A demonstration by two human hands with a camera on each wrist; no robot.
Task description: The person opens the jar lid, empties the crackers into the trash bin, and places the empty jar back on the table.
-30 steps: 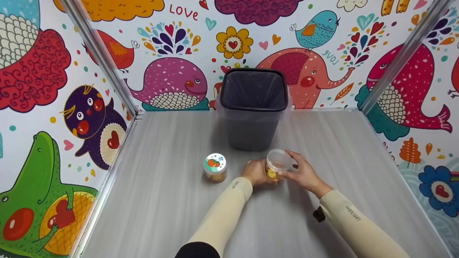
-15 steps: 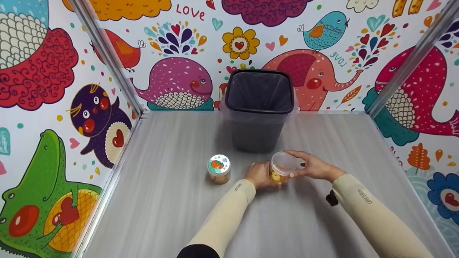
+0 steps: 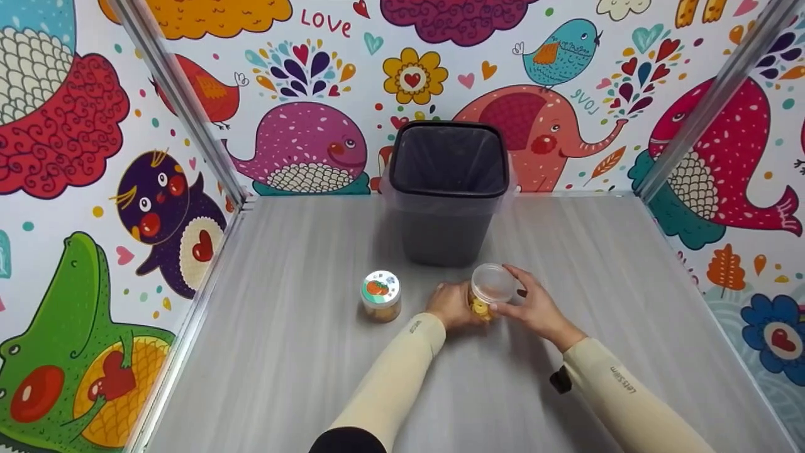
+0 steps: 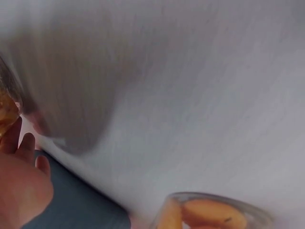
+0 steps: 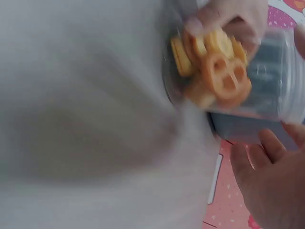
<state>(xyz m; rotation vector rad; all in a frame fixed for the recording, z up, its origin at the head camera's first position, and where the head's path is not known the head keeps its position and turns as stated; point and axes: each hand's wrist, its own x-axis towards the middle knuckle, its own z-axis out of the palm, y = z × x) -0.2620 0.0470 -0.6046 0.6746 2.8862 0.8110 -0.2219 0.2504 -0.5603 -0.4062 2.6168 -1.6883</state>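
Observation:
A clear plastic jar (image 3: 481, 308) with yellow and orange ring- and pretzel-shaped snacks (image 5: 224, 76) in its base stands in front of the bin. My left hand (image 3: 451, 306) holds the lower body of the jar from the left. At its top, my right hand (image 3: 533, 306) grips the translucent lid (image 3: 492, 283), thumb on the near side and fingers round the far side. The right wrist view shows the lid's ridged edge between those fingers. A second jar (image 3: 381, 307), its white lid printed with orange fruit, stands to the left of my left hand.
Behind the jars stands a dark grey bin (image 3: 446, 233) lined with a clear bag, close to the back wall. Patterned panels with metal posts (image 3: 182, 100) border the grey table (image 3: 302, 352) at the back and sides.
My right hand and wrist swing outward on the lid, then back toward me. My left hand keeps its hold on the jar. The second jar stays where it was.

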